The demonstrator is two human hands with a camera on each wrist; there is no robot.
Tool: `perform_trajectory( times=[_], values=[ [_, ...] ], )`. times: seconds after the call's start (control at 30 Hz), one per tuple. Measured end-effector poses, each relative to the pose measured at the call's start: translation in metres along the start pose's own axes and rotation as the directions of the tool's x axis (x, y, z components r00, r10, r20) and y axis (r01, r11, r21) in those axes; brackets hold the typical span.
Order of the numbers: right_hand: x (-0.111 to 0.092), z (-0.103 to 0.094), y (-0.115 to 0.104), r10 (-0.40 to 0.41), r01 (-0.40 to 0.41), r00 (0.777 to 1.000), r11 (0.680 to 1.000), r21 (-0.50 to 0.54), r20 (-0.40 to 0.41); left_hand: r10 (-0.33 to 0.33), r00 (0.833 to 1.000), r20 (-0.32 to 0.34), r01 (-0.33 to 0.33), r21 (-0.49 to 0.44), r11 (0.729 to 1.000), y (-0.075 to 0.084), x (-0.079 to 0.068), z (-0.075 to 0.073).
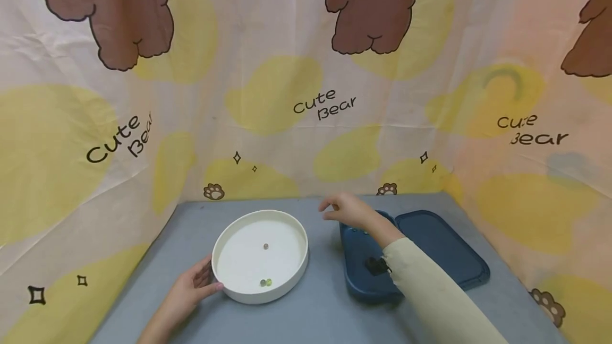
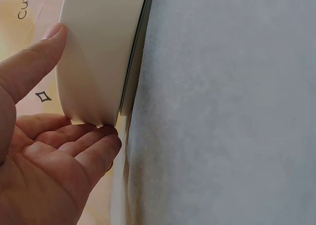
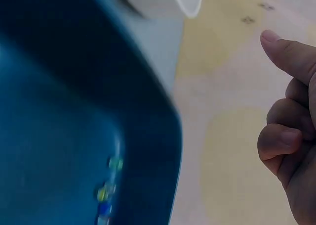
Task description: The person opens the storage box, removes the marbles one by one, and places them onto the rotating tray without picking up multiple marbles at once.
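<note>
In the head view a round white tray (image 1: 260,298) stands on the left, holding a brown marble (image 1: 265,246), a dark marble (image 1: 263,283) and a yellow-green marble (image 1: 269,282). My left hand (image 1: 188,290) rests against its outer wall; the left wrist view shows the thumb (image 2: 52,44) at the rim and the fingertips lower on the wall. Above the far left corner of a blue box (image 1: 353,280) hovers my right hand (image 1: 351,210), thumb and forefinger apart, the other fingers bent. Nothing shows in it. Several glass marbles (image 3: 104,207) line one inner edge of the box.
A flat blue lid (image 1: 442,246) lies to the right of the box. At the right cuff is a small black object (image 1: 376,265). Behind the grey table (image 1: 320,312) hangs a bear-print cloth (image 1: 268,94), which also covers both sides.
</note>
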State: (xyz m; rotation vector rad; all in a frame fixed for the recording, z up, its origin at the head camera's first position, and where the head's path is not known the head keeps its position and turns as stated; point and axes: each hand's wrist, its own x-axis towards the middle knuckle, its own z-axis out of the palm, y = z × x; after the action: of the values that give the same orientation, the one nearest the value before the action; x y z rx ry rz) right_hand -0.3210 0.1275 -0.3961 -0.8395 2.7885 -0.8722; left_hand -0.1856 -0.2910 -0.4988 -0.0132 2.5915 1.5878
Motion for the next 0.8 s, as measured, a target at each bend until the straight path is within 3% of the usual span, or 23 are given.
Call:
perform_trajectory(
  times=[0.37, 0.8],
  values=[
    [-0.025, -0.014, 0.05, 0.129, -0.136, 0.984, 0.989, -0.051, -0.122, 0.012, 1.0, 0.009, -0.012, -0.003, 1.0, 0.001, -0.004, 0.002],
    [-0.024, 0.002, 0.077, 0.26, -0.264, 0.964, 0.96, -0.097, -0.054, -0.021, 1.0, 0.01, 0.021, -0.002, 1.0, 0.002, -0.001, 0.002]
  ],
)
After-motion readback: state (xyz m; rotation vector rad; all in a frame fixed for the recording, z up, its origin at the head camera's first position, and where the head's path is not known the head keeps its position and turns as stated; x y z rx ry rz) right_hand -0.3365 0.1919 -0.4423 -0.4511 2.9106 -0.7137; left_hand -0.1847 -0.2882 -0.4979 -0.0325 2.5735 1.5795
